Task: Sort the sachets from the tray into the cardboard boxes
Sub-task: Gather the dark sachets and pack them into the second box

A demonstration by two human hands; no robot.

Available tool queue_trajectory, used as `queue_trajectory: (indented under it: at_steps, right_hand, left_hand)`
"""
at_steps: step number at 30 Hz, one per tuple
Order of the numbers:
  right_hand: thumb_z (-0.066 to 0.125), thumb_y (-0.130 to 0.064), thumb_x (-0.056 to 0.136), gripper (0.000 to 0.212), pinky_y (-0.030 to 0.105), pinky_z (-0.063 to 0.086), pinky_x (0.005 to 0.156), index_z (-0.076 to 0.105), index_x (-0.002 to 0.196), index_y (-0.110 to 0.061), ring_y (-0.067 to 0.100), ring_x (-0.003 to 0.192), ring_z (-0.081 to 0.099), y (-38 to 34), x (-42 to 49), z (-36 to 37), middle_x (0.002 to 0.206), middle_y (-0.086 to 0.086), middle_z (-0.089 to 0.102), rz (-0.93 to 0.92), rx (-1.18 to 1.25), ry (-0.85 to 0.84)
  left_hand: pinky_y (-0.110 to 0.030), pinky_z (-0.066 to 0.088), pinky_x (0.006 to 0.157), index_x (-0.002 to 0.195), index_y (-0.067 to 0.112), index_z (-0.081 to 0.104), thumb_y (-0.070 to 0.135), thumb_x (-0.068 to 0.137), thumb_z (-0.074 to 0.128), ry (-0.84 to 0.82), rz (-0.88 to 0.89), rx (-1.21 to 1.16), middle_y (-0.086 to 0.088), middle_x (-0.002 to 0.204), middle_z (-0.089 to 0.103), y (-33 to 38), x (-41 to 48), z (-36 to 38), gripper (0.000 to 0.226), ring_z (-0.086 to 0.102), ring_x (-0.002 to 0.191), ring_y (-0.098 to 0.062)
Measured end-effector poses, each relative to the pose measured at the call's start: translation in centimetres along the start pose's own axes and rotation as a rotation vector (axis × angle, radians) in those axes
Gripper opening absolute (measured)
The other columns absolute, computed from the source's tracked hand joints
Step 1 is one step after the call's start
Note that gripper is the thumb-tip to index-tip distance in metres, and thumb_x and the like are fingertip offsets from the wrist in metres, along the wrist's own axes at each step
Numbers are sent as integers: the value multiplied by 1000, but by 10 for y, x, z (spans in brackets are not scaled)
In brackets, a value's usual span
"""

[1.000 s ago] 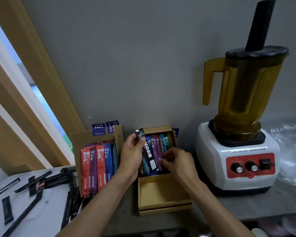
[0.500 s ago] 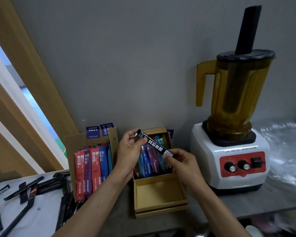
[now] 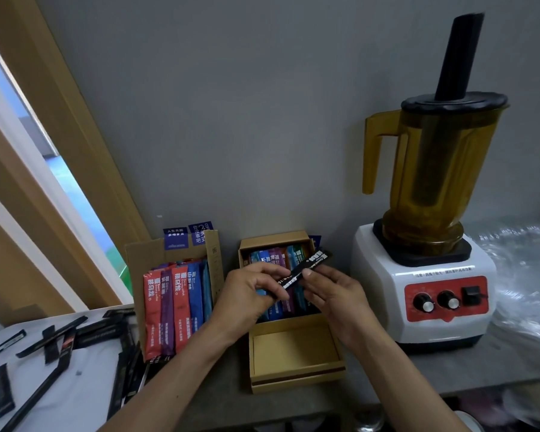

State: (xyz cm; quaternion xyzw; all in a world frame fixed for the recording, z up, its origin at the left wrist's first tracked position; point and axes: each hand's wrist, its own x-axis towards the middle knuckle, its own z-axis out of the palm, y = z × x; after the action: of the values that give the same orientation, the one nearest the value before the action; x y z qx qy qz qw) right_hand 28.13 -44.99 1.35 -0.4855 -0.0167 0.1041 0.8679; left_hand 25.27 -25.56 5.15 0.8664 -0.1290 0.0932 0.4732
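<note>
A black sachet with white print is held slanted above the right cardboard box. My left hand pinches its lower end and my right hand grips its middle. The far half of that box holds several coloured sachets standing upright; its near half shows bare cardboard. The left cardboard box holds red, purple and blue sachets. The white tray at the lower left carries several loose black sachets.
A blender with an amber jug and a white base with red panel stands right of the boxes. Crinkled clear plastic lies at the far right. A grey wall is behind, a wooden window frame at left.
The black sachet has swung from upright in my left hand to a slant held by both hands, lower and more to the right. The view has shifted left.
</note>
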Motion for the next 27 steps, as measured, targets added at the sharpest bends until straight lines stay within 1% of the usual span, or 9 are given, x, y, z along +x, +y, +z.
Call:
queue_trajectory:
  at_steps: [4, 8, 11, 13, 17, 20, 22, 24, 27]
  right_hand:
    - [70, -14, 97, 20, 33, 60, 80, 72, 117, -14, 21, 100, 77, 0, 2, 4, 109, 7, 79, -97, -198, 46]
    - [66, -18, 100, 21, 37, 64, 81, 71, 120, -21, 12, 97, 76, 1, 13, -3, 105, -2, 78, -265, -576, 131]
    - [70, -21, 98, 33, 29, 63, 73, 65, 130, -19, 8, 92, 72, 8, 25, -5, 104, -7, 74, -297, -853, 155]
    - [71, -23, 97, 34, 22, 59, 68, 62, 130, -21, 4, 89, 70, 14, 30, -4, 102, -10, 72, -328, -997, 193]
    - [74, -25, 94, 28, 24, 61, 70, 67, 121, -23, 6, 88, 69, 18, 28, -5, 111, -7, 70, -447, -1157, 213]
    - [77, -22, 91, 29, 7, 46, 65, 73, 119, -20, -1, 79, 57, 20, 21, -7, 116, -7, 62, -489, -1282, 146]
    - [77, -19, 91, 30, 2, 40, 61, 74, 121, -18, -1, 80, 53, 23, 19, -9, 120, -5, 63, -477, -1330, 119]
    - [77, -19, 91, 28, 2, 41, 61, 75, 119, -18, -1, 84, 54, 25, 18, -12, 120, -4, 64, -472, -1327, 117]
    - [77, -21, 91, 21, 11, 52, 68, 77, 113, -19, -3, 81, 57, 21, 14, -10, 112, -6, 66, -502, -1236, 156]
  left_hand:
    - [-20, 52, 101, 89, 27, 81, -4, 87, 72, -85, 106, 218, 22, 130, 57, -6, -1, 0, 32, 49, 130, 4]
    - [-30, 46, 109, 111, 30, 73, 12, 94, 67, -41, 309, 672, 14, 135, 56, -16, -1, 4, 25, 45, 134, -4]
    - [-34, 35, 116, 136, 26, 62, 31, 98, 63, -17, 269, 846, 6, 146, 49, -19, 5, 14, 38, 37, 143, -12]
    - [-36, 30, 121, 143, 24, 56, 39, 99, 62, -15, 189, 873, 5, 154, 40, -22, 8, 20, 47, 29, 149, -13]
    - [-37, 28, 123, 142, 23, 56, 42, 96, 64, -12, 150, 866, 4, 156, 37, -24, 10, 26, 50, 30, 148, -14]
    - [-36, 28, 122, 143, 24, 56, 40, 97, 65, -20, 153, 846, 5, 156, 36, -26, 11, 26, 50, 33, 146, -14]
    - [-36, 28, 123, 143, 24, 55, 38, 97, 65, -30, 146, 817, 5, 157, 35, -26, 11, 25, 49, 34, 146, -14]
    - [-37, 29, 124, 144, 25, 54, 36, 98, 64, -33, 152, 802, 5, 158, 34, -24, 11, 25, 48, 33, 147, -14]
    - [-37, 33, 122, 144, 26, 52, 36, 100, 60, -1, 171, 768, 5, 155, 34, -21, 8, 22, 46, 32, 146, -13]
